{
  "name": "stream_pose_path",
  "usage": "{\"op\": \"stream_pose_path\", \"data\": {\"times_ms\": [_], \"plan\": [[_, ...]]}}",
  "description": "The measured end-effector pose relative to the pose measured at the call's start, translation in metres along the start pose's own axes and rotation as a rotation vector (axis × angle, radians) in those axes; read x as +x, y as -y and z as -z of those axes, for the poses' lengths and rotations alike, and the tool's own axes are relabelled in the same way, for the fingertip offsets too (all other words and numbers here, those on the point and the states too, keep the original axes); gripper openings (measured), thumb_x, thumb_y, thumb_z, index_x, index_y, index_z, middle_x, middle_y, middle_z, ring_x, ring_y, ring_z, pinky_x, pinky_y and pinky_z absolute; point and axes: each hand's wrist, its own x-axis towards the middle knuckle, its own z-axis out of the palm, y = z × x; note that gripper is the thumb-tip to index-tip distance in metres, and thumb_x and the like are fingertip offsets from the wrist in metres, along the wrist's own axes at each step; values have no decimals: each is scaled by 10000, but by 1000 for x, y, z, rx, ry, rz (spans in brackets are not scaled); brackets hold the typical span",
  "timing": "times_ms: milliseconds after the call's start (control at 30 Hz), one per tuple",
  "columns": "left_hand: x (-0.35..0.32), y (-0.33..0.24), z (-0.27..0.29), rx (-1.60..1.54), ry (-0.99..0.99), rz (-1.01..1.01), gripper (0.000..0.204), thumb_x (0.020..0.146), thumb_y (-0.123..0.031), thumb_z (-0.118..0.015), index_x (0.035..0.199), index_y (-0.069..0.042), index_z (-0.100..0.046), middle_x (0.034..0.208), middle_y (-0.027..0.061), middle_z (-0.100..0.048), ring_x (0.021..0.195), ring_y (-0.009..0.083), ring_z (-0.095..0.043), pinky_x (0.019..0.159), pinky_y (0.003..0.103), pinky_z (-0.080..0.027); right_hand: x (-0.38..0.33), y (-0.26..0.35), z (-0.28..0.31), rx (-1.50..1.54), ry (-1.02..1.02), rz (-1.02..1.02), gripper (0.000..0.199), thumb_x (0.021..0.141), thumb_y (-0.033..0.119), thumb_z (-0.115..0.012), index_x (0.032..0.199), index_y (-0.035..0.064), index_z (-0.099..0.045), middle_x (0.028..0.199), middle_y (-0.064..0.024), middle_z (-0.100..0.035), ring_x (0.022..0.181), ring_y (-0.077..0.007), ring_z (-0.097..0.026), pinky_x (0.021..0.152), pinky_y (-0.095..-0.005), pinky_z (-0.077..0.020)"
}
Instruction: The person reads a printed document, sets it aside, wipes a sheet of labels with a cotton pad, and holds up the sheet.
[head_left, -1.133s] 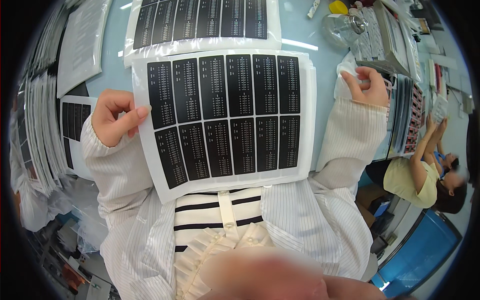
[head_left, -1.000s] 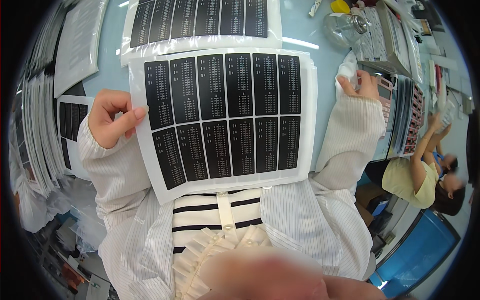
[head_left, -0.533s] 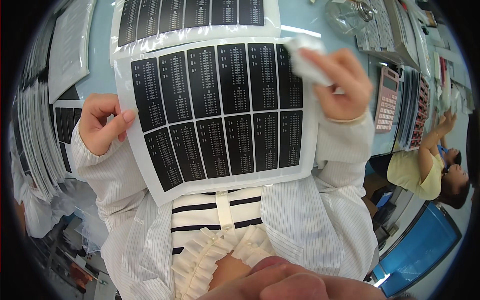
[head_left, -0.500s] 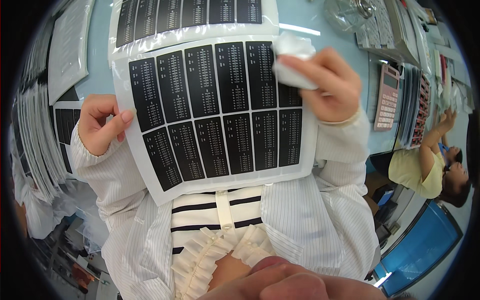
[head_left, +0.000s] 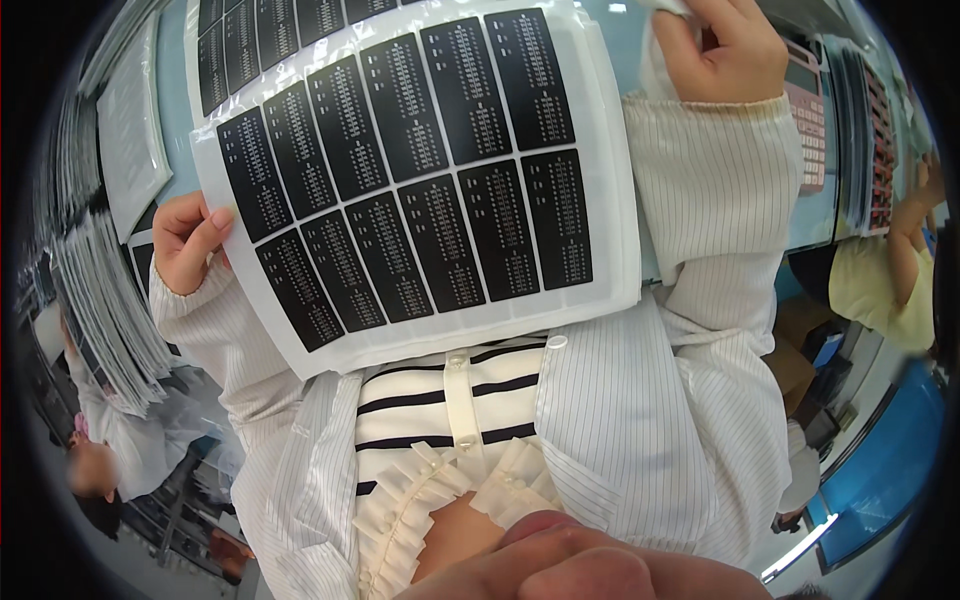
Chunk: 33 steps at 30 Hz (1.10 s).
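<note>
A white sheet of black rectangular labels (head_left: 447, 172), in two rows, lies tilted in front of my chest over what looks like a stack of sheets. Its left edge is pinched between the thumb and fingers of my left hand (head_left: 190, 240). Off to the upper right, beyond the sheet's right edge, my right hand (head_left: 722, 50) is closed around a crumpled white cloth (head_left: 656, 62), partly cut off by the frame. Another sheet of black labels (head_left: 277, 35), under glossy clear film, lies just past the first one.
A pink calculator (head_left: 806, 120) lies beside my right forearm, with a row of folders (head_left: 862, 140) next to it. Stacked white sheets (head_left: 105, 310) stand at the left, near a white packet (head_left: 130, 130). Other people are at the far right and lower left.
My right hand with the cloth has moved off the labels, up and to the right. The cloth no longer covers the upper right label. My left hand keeps its hold on the edge.
</note>
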Motion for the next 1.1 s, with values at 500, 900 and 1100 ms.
{"op": "stream_pose_path", "data": {"times_ms": [500,900,1100], "plan": [[-2,0,0,3,14,-67,211,785,-137,-521,627,4,-509,560,38,-540,403,52,-429,392,176,-312,-13,26,-21,289,273,-11,378,591,-22,-561,928,137,-628,639,-44,-465,497,-143,-481,447,-244,-390],[1,-6,-5,-47,50,-96,230,788,-125,-513,598,3,-496,552,42,-538,403,54,-429,397,180,-317,-10,-42,3,-205,129,84,378,630,-50,-525,945,133,-625,695,-3,-484,473,-70,-443,428,-194,-367],[-3,-6,-6,-36,70,-96,248,789,-131,-515,582,4,-492,550,51,-543,401,57,-428,400,180,-318,-12,8,-22,248,176,261,443,562,-95,-498,921,118,-645,646,-2,-457,456,-51,-387,403,-174,-310]]}}
